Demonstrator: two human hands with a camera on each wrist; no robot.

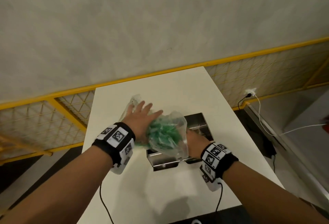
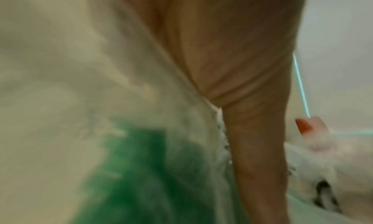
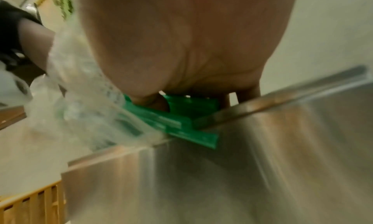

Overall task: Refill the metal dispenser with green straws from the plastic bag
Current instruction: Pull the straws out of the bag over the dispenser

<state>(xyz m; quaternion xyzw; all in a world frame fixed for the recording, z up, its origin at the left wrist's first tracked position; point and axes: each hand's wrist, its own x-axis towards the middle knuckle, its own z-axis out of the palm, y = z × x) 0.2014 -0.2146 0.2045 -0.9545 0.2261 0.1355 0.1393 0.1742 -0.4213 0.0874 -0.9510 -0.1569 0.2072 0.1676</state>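
Note:
A clear plastic bag (image 1: 177,117) full of green straws (image 1: 162,134) lies across the open metal dispenser (image 1: 164,162) on the white table. My left hand (image 1: 142,115) rests flat on the bag's far left part, fingers straight and spread. My right hand (image 1: 193,141) is at the bag's right side, over the dispenser's opening. In the right wrist view its thumb (image 3: 149,100) and fingers pinch a bunch of green straws (image 3: 181,125) at the dispenser's rim (image 3: 252,109), beside the bag's mouth (image 3: 84,100). The left wrist view is blurred: bag (image 2: 70,68) and green straws (image 2: 137,171).
The white table (image 1: 142,197) stands against a yellow mesh fence (image 1: 53,117) below a pale wall. The dispenser's raised lid (image 1: 195,119) stands behind the opening. A wall socket with a white cable (image 1: 250,92) is at the right. Black wrist cables hang near the table's front.

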